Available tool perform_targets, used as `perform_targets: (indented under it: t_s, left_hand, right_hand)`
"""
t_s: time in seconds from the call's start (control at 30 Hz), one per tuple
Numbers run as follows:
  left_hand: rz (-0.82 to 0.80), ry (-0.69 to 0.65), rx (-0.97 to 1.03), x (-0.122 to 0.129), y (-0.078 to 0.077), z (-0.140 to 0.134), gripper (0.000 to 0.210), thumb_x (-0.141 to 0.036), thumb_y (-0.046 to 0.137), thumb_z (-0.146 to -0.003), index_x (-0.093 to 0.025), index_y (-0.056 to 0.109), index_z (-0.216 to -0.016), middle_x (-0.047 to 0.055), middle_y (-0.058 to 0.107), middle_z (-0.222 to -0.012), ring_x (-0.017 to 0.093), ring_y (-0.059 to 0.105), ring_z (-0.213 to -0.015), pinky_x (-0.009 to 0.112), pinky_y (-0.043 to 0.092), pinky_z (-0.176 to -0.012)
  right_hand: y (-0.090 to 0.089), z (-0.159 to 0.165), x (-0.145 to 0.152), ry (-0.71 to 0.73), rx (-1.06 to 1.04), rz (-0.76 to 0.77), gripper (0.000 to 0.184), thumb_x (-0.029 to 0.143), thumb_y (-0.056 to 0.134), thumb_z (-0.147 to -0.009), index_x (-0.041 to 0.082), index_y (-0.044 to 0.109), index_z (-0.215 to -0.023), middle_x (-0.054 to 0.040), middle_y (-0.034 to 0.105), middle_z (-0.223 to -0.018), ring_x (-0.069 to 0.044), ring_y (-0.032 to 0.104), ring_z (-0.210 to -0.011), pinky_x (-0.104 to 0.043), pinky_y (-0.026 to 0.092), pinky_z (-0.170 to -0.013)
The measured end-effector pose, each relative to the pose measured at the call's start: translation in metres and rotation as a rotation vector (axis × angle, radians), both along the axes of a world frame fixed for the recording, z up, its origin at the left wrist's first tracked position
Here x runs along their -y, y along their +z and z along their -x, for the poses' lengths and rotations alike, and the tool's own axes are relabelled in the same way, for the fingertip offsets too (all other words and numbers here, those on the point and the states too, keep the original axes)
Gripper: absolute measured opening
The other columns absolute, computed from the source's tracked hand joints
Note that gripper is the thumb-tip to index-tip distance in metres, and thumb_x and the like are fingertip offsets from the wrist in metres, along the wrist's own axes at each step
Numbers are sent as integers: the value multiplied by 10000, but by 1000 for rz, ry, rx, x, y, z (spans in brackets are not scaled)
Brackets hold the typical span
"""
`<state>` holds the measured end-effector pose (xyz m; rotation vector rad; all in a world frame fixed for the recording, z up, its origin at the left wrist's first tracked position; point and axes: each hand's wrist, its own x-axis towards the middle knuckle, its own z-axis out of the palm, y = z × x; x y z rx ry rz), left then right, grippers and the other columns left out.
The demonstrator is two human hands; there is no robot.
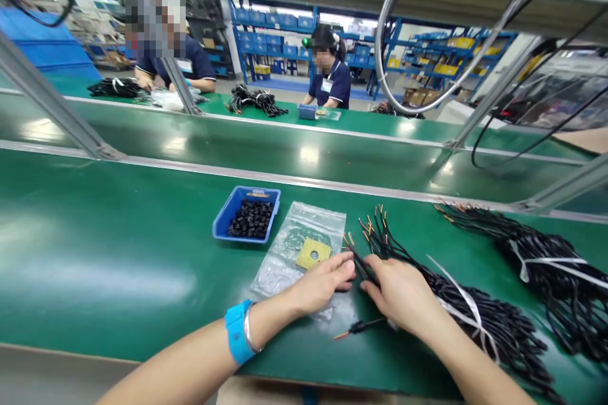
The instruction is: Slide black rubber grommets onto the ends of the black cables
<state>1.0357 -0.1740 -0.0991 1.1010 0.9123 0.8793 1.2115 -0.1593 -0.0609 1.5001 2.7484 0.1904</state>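
My right hand [403, 294] has its fingers and thumb around a black cable [361, 267], just left of a bundle of such cables [475, 310] tied with a white strip. My left hand [327, 281] is beside that cable's bare ends, its fingers stretched out; whether they touch it is hard to see. Under my left hand lies a clear zip bag [280, 259] with a yellow square pad [308, 254] that has a round hole. Below my right hand, a cable end with a black grommet-like piece [357, 327] and bare orange wires rests on the table.
A blue bin [218, 231] of small black parts [251, 218] stands left of the bag. Another tied cable bundle [541, 253] lies at the right. Metal posts [52, 101] and a hanging metal ring [380, 44] frame the bench. Two people work at the green bench beyond.
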Motion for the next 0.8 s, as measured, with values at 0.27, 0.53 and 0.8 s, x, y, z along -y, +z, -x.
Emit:
perform_targets:
  t_s: [0.27,0.53,0.8]
  left_hand:
    - [16,0,52,1,0,2,1021,-698,658,-629,-118,365,-1416,246,307,-1496,331,404,-1317,474,368,-1046]
    - [-227,70,-284,5,13,10,516,-433,615,-792,-136,566,-1211,149,618,-1170,252,594,-1066,394,486,-879]
    - [-714,600,-1431,-18,78,121,311,-227,473,-859,-151,687,-1073,122,685,-1082,278,558,-1029,429,408,-957]
  right_hand:
    - [-20,3,0,117,41,-185,190,-1,482,-776,171,561,-794,-59,649,-679,-234,657,-620,-283,373,-504]
    - [-54,-2,-7,123,-54,-387,326,-64,402,-714,153,558,-900,-55,614,-730,-220,636,-672,-303,496,-567]
    - [-58,-5,-10,313,-455,-560,303,162,387,-898,111,475,-1183,-106,651,-900,-194,661,-754,-274,564,-641]
